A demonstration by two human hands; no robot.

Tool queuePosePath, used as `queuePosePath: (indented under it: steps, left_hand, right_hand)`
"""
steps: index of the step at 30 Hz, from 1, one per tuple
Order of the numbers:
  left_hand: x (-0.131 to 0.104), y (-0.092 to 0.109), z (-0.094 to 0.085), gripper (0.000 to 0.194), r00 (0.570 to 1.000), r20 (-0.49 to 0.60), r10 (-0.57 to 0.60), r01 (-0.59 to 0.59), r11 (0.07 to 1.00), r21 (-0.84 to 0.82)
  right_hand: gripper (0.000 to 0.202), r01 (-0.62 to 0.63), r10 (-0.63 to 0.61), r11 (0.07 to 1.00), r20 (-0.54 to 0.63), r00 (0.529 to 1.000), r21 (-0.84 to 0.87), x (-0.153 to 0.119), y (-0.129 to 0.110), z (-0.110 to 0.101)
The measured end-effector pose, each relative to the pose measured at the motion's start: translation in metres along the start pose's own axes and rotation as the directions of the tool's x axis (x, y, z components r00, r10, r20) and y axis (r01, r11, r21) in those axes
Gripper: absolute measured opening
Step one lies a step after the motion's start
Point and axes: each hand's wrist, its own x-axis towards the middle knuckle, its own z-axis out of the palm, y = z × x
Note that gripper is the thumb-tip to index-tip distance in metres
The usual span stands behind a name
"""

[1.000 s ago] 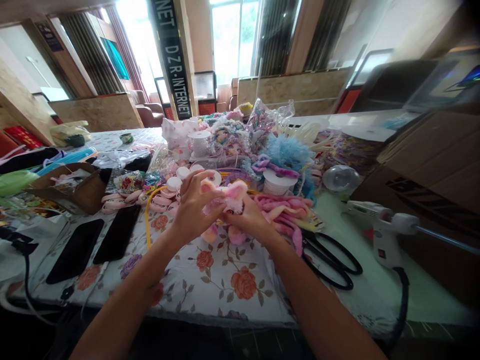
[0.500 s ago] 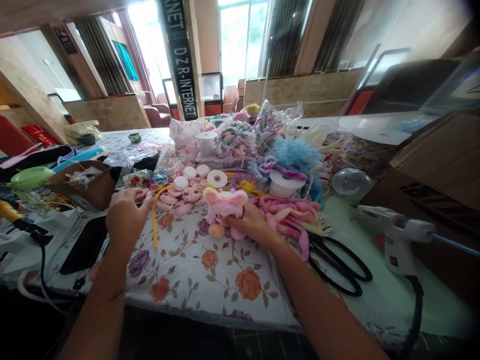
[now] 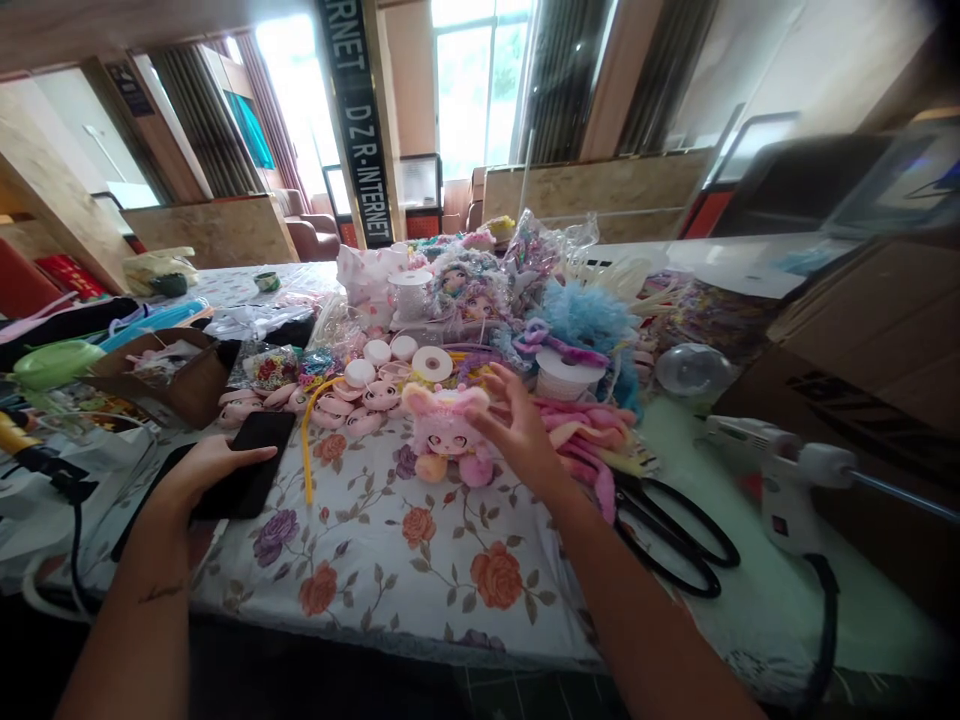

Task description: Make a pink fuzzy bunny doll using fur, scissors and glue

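Note:
A pink fluffy doll (image 3: 446, 435) with ears and large eyes sits upright on the floral cloth (image 3: 375, 570). My right hand (image 3: 517, 430) is beside its right side, fingers spread, the fingertips close to its ear. At the left, my left hand (image 3: 206, 475) has its thumb over a black phone (image 3: 259, 460) and grips its near left part; the other fingers are hidden. The phone lies low over a second dark flat object. A yellow strip (image 3: 306, 450) curves between the phone and the doll.
Behind the doll are pink face pieces (image 3: 382, 396), ribbon spools (image 3: 433, 364) and blue fluff (image 3: 589, 315). Pink plush strips (image 3: 592, 430), black scissors (image 3: 675, 530) and a glue gun (image 3: 780, 480) lie right. A cardboard box (image 3: 885, 360) stands far right; a small open box (image 3: 169, 375) is left.
My right hand has let go of the doll and its fingers have spread. My left hand has moved down and left, and now has the black phone, which has come into view.

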Motion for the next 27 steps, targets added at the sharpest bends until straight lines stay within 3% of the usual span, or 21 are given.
queuePosePath:
  steps: [2, 4, 6, 7, 10, 12, 14, 17, 20, 22, 25, 27]
  left_hand:
    - [-0.006, 0.002, 0.001, 0.037, 0.992, 0.033, -0.121, 0.121, 0.992, -0.022]
    - [-0.01, 0.003, -0.001, 0.035, 0.987, 0.059, -0.152, 0.157, 0.982, -0.103]
    - [-0.012, 0.003, -0.006, 0.031, 0.987, 0.056, -0.153, 0.161, 0.967, -0.195]
    - [-0.014, 0.005, -0.009, 0.03, 0.987, 0.044, -0.154, 0.16, 0.957, -0.24]
    - [-0.02, 0.016, -0.011, 0.028, 0.991, 0.029, -0.13, 0.13, 0.902, -0.411]
    - [-0.029, 0.029, 0.002, 0.025, 0.997, 0.034, -0.07, 0.077, 0.825, -0.559]
    - [-0.039, 0.044, 0.028, 0.02, 1.0, 0.022, -0.006, 0.019, 0.728, -0.685]
    - [-0.054, 0.063, 0.077, 0.029, 0.994, 0.105, -0.029, 0.1, 0.614, -0.783]
    - [-0.063, 0.074, 0.116, 0.027, 0.975, 0.211, -0.072, 0.216, 0.531, -0.819]
    - [-0.066, 0.076, 0.131, 0.02, 0.963, 0.263, -0.061, 0.262, 0.449, -0.854]
    - [-0.068, 0.076, 0.14, 0.02, 0.977, 0.207, -0.047, 0.211, 0.333, -0.919]
    - [-0.07, 0.074, 0.143, 0.023, 0.989, 0.121, -0.081, 0.141, 0.312, -0.94]
  right_hand:
    - [0.055, 0.123, -0.121, 0.992, -0.215, 0.969, -0.005, -0.002, -0.004, -0.002]
    - [0.04, 0.207, -0.233, 0.972, -0.402, 0.885, -0.108, -0.008, -0.007, -0.004]
    - [0.03, 0.24, -0.315, 0.947, -0.468, 0.826, -0.214, -0.017, -0.011, -0.003]
    - [0.026, 0.257, -0.346, 0.934, -0.455, 0.821, -0.247, -0.023, -0.013, -0.002]
    - [0.018, 0.358, -0.419, 0.9, -0.263, 0.869, -0.248, -0.039, -0.017, 0.01]
    - [0.018, 0.392, -0.408, 0.906, -0.083, 0.909, -0.157, -0.048, -0.017, 0.022]
    - [0.026, 0.343, -0.338, 0.939, 0.104, 0.935, -0.026, -0.054, -0.015, 0.033]
    - [0.041, 0.176, -0.198, 0.98, 0.319, 0.927, 0.097, -0.058, -0.012, 0.044]
    - [0.05, 0.053, -0.083, 0.995, 0.396, 0.915, 0.086, -0.058, -0.013, 0.046]
    - [0.054, -0.001, -0.024, 0.998, 0.413, 0.91, 0.061, -0.057, -0.015, 0.045]
    - [0.059, -0.046, 0.023, 0.998, 0.458, 0.889, 0.039, -0.057, -0.018, 0.045]
    - [0.059, 0.004, -0.015, 1.0, 0.459, 0.888, 0.024, -0.057, -0.018, 0.046]
